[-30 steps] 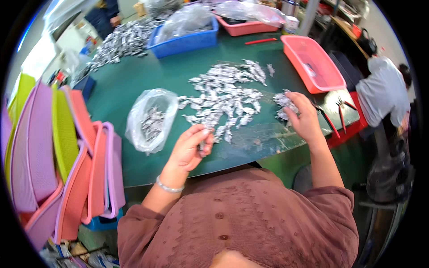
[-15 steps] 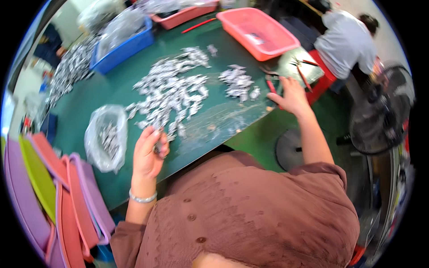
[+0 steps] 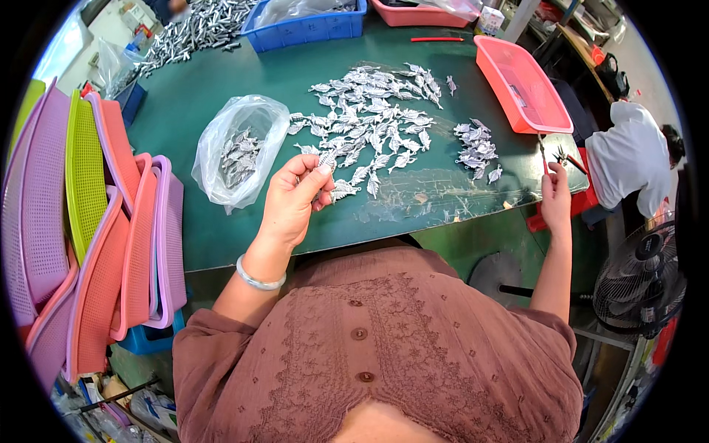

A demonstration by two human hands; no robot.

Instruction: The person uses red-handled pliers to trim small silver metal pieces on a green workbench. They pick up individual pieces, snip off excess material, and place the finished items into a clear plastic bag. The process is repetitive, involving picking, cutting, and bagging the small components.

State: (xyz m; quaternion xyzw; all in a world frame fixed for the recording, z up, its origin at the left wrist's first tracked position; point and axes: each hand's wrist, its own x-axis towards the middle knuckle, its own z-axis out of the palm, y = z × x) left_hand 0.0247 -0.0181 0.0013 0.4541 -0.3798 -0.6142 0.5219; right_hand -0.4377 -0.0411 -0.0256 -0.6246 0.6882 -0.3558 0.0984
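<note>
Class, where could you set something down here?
Bare green tabletop lies between the blue tray and plastic bag, and between that bag and the front edge. Crowded: the centre, with the leaf pile; the right corner, with pliers and right hand.

1. Left hand [image 3: 289, 198]: at the near edge of the large leaf pile [image 3: 375, 112], pinching one silvery leaf piece [image 3: 326, 159].
2. Right hand [image 3: 557, 195]: well right of the pile, holding a red-handled tool [image 3: 544, 156].
3. Clear bag [image 3: 210, 171]: just left of the pile, partly filled with leaves [image 3: 241, 158].
4. Smaller heap [image 3: 475, 144]: right of the pile.
</note>
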